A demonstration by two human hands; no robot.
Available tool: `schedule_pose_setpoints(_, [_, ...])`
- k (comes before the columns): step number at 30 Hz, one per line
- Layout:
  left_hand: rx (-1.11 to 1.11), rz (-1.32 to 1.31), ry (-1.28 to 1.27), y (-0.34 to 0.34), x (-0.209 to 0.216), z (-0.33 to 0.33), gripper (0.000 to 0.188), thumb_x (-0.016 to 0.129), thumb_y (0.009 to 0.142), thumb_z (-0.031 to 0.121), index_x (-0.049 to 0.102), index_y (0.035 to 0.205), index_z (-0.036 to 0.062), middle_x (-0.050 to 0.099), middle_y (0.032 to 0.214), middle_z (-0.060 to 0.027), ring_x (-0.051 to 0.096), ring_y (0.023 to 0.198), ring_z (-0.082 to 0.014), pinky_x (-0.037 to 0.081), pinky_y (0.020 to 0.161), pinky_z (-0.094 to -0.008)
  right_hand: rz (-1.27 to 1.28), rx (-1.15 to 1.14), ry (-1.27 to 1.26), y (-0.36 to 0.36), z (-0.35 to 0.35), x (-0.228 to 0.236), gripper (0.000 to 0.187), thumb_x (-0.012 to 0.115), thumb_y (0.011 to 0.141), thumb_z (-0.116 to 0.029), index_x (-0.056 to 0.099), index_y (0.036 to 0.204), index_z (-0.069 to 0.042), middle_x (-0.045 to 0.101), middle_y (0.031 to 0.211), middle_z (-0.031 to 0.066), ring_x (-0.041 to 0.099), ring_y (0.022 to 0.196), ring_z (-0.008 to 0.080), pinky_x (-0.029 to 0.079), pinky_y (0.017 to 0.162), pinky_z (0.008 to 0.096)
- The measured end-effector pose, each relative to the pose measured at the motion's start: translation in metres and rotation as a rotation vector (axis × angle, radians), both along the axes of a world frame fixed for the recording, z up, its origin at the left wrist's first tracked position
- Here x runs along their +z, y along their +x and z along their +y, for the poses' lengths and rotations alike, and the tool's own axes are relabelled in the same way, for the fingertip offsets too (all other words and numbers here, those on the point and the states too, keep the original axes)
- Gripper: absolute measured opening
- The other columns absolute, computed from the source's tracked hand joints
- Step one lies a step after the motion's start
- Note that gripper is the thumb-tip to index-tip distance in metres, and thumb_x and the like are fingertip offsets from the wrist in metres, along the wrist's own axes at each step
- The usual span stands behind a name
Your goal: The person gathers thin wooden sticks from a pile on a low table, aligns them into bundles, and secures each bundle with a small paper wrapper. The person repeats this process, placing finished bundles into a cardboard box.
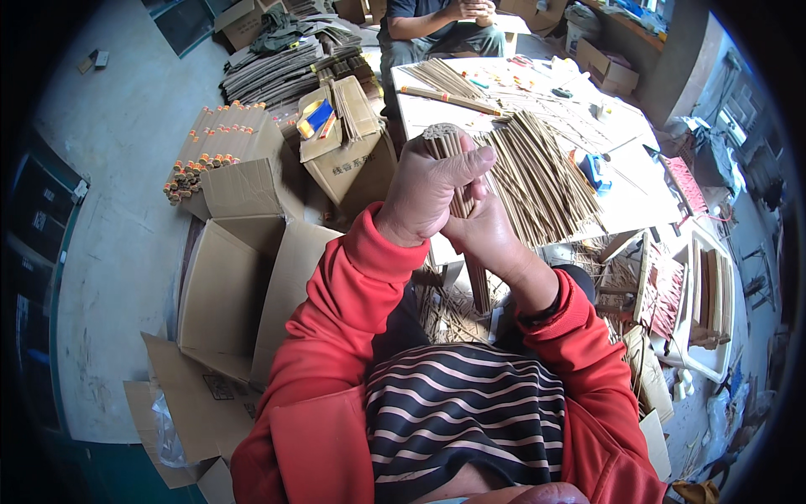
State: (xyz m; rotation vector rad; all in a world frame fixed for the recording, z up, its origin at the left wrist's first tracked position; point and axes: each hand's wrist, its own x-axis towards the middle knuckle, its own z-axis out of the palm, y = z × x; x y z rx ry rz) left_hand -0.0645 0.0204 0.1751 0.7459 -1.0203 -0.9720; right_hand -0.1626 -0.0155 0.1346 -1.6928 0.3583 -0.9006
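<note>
Just above the centre of the frame, a bundle of thin brown sticks (447, 144) stands nearly upright, its cut ends facing up and its lower part slanting down toward the lap. The left hand (422, 182) is wrapped round the upper part, its thumb laid across the sticks. The right hand (484, 228) is just below and to the right, touching the left and closed about the bundle; most of its fingers are hidden.

Right behind the hands, at upper centre and right, loose brown sticks (541, 176) lie fanned out on a white worktop (635, 202). A blue dispenser (595, 173) sits by their right edge, and a long banded bundle (451, 100) lies near the worktop's far left corner.

At upper left, a blue and yellow dispenser (316, 118) rests on a cardboard box (357, 175), beside a stack of banded bundles (220, 139). Below them, an open carton (225, 290) fills the left of the frame. At the top edge sits a co-worker (420, 28), hands together.
</note>
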Motion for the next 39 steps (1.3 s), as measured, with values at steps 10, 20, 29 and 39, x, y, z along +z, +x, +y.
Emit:
schedule_pose_setpoints(10, [-0.166, -0.039, -0.079, 0.007, 0.030, -0.001, 0.018, 0.063, 0.075, 0.005, 0.045, 0.071, 0.0068, 0.044, 0.055, -0.0029, 0.046, 0.049, -0.0120, 0.040, 0.052, -0.0265, 0.181, 0.022, -0.104, 0.001, -0.010, 0.009, 0.025, 0.061, 0.075, -0.014, 0.056, 0.096, -0.001, 0.061, 0.079, 0.0163, 0.062, 0.076, 0.0252, 0.048, 0.067, 0.0330])
schedule_pose_setpoints(20, [-0.162, -0.035, -0.059, 0.035, -0.005, -0.034, 0.018, 0.065, 0.075, 0.005, 0.047, 0.070, 0.0045, 0.051, 0.064, -0.0042, 0.050, 0.057, -0.0108, 0.042, 0.053, -0.0232, 0.105, -0.001, -0.119, 0.037, -0.046, -0.031, 0.036, 0.064, 0.074, -0.013, 0.052, 0.105, 0.000, 0.062, 0.085, 0.0173, 0.062, 0.081, 0.0274, 0.048, 0.069, 0.0326])
schedule_pose_setpoints(29, [0.141, 0.049, -0.008, 0.010, -0.007, -0.014, 0.022, 0.069, 0.077, 0.015, 0.049, 0.081, 0.0058, 0.048, 0.058, -0.0026, 0.047, 0.044, -0.0107, 0.043, 0.044, -0.0245, 0.188, -0.020, -0.024, 0.018, -0.022, -0.021, 0.032, 0.066, 0.076, -0.019, 0.056, 0.100, 0.000, 0.063, 0.085, 0.0147, 0.061, 0.078, 0.0180, 0.047, 0.070, 0.0301])
schedule_pose_setpoints(39, [0.475, -0.124, -0.033, -0.011, -0.005, -0.011, 0.019, 0.067, 0.078, 0.013, 0.051, 0.074, 0.0055, 0.051, 0.057, -0.0023, 0.049, 0.047, -0.0111, 0.041, 0.047, -0.0237, 0.204, -0.204, -0.112, 0.008, -0.002, -0.007, 0.039, 0.066, 0.076, -0.020, 0.052, 0.104, 0.004, 0.062, 0.087, 0.0194, 0.063, 0.084, 0.0268, 0.047, 0.072, 0.0323])
